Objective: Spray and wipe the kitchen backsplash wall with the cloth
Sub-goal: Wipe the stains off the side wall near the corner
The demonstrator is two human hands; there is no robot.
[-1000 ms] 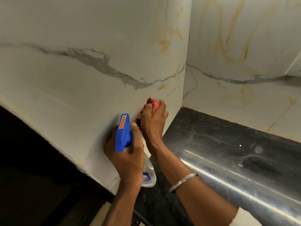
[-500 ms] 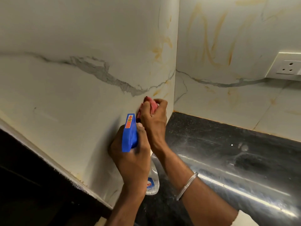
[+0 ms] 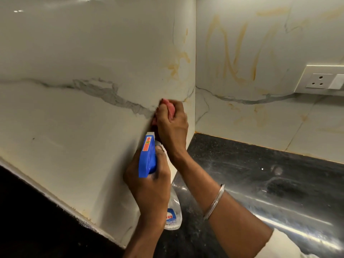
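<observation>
The backsplash wall point(image 3: 78, 127) is glossy white marble tile with grey veins and orange streaks, meeting a second wall at a corner. My right hand point(image 3: 172, 125) grips a bunched pink cloth point(image 3: 169, 107) and presses it against the left wall, just left of the corner, on the grey vein. Just below it, my left hand point(image 3: 149, 185) holds a spray bottle point(image 3: 148, 157) by its blue trigger head, nozzle pointing up. The bottle's clear body hangs below my fist.
A black polished countertop point(image 3: 260, 183) runs along the right wall. A white socket plate point(image 3: 320, 80) sits on the right wall at the frame's edge. Dark space lies below the left wall's lower edge. A metal bangle point(image 3: 214, 202) circles my right wrist.
My right hand has moved the cloth up the wall to the grey vein. The left hand with the bottle has followed upward. The view shifted right, bringing the socket plate in.
</observation>
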